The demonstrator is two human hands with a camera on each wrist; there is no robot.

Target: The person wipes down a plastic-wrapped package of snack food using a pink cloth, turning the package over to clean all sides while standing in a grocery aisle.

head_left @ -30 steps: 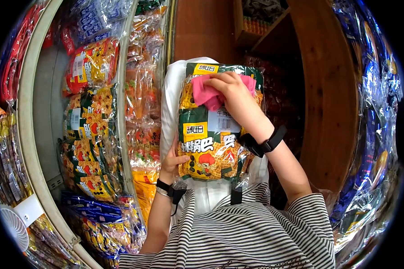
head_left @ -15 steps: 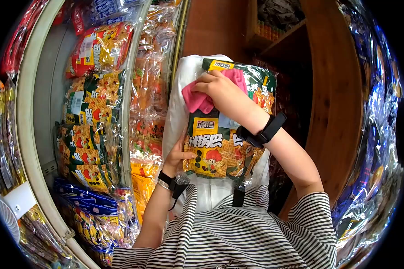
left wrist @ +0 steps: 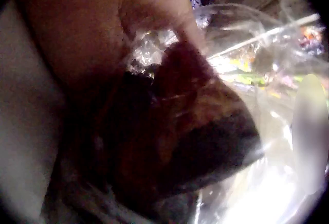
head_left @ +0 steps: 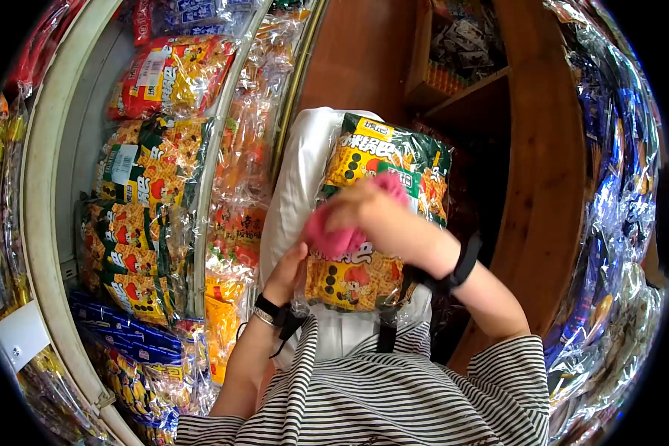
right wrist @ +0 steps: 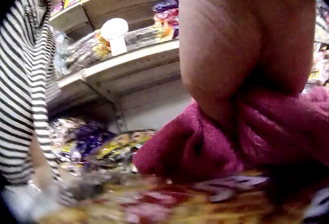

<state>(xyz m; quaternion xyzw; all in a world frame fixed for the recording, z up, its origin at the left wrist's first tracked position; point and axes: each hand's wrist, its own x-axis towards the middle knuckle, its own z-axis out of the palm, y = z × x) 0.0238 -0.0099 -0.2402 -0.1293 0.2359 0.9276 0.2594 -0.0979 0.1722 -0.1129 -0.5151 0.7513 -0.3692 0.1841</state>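
A large green-and-yellow snack bag [head_left: 349,290] in clear plastic lies in front of the striped shirt in the head view. My right hand [head_left: 372,215], blurred, grips a pink cloth [head_left: 333,238] and presses it onto the bag's middle left. In the right wrist view the cloth [right wrist: 198,144] bunches under the hand, right at the printed wrapper. My left hand [head_left: 284,276] holds the bag's lower left edge, thumb along the side, other fingers hidden. The left wrist view is dark, showing part of that hand [left wrist: 103,23] against the bag's side [left wrist: 211,154].
White fabric [head_left: 297,178] lies under and left of the bag. Left stand shelves with green snack bags [head_left: 152,160], a red one [head_left: 175,78] and blue packs [head_left: 126,334]. A wooden shelf [head_left: 539,193] and shiny blue packs [head_left: 602,171] line the right. A small white fan [right wrist: 114,31] stands on a shelf.
My right hand has moved the pink cloth from the bag's upper part down towards its lower left. The left thumb has slid from the bag's front to its edge.
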